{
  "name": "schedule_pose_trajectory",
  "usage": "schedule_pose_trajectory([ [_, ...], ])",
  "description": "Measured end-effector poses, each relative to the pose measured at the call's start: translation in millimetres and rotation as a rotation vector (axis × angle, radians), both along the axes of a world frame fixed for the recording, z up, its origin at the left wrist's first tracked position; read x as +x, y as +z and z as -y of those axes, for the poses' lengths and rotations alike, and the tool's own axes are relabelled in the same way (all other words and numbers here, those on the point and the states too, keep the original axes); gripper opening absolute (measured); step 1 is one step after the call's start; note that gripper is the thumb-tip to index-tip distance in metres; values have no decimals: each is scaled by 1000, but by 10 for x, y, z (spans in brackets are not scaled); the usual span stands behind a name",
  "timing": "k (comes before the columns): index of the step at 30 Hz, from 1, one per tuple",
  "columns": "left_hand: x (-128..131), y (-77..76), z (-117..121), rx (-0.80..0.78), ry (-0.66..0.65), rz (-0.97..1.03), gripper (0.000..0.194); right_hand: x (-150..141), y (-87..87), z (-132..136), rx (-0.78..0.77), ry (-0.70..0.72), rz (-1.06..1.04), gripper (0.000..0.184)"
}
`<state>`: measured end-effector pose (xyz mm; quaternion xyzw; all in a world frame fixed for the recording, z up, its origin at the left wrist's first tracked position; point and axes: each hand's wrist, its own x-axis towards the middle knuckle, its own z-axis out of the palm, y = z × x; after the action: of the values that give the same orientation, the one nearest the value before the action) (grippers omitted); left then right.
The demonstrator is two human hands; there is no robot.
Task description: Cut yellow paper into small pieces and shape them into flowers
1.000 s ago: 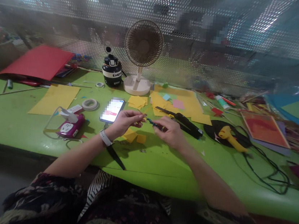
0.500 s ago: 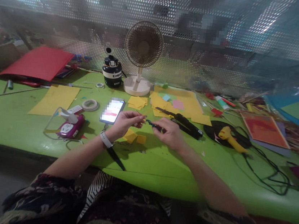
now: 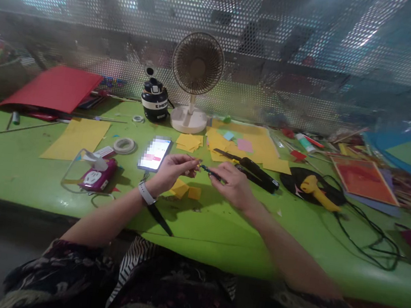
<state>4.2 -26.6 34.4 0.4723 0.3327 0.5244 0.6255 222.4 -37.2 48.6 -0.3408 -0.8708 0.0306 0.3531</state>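
Over the green table, my left hand (image 3: 177, 169) is closed in a pinch; the small yellowish bit at its fingertips is too small to name. My right hand (image 3: 232, 183) grips a slim dark blue-green tool (image 3: 205, 168), whose tip meets the left fingertips. Its exact kind does not show. Below the hands lie small yellow paper squares (image 3: 194, 193), and a dark pointed strip (image 3: 160, 220) rests beside my left wrist. A lit phone (image 3: 155, 154) is left of my left hand. A black-handled cutter or knife-like tool (image 3: 259, 174) lies beyond my right hand.
At the back stand a fan (image 3: 190, 117) and a dark bottle (image 3: 154, 107). To the right lies a yellow glue gun (image 3: 318, 193) with a looping cord. On the left are a tape roll (image 3: 124, 145), a purple pouch-like item (image 3: 100, 176), yellow paper (image 3: 78, 139) and red sheets (image 3: 56, 88).
The dark tool's tip has turned slightly between the fingers, and my right fingers have shifted a little. Both hands stay together in nearly the same place.
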Motion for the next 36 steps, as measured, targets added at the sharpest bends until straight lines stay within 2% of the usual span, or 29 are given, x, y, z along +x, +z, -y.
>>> schedule_pose_trajectory([
  [12,3,-3,8,-18,9,-2,26,-10,-35,-3,51,-66,55,26],
  [20,48,12,41,54,73,-7,27,-78,-108,14,-53,-38,68,31],
  [31,80,-6,52,161,176,-48,28,-97,-153,38,-101,1,77,36],
  [36,77,-15,49,153,159,-52,26,-76,-159,16,-118,0,49,37],
])
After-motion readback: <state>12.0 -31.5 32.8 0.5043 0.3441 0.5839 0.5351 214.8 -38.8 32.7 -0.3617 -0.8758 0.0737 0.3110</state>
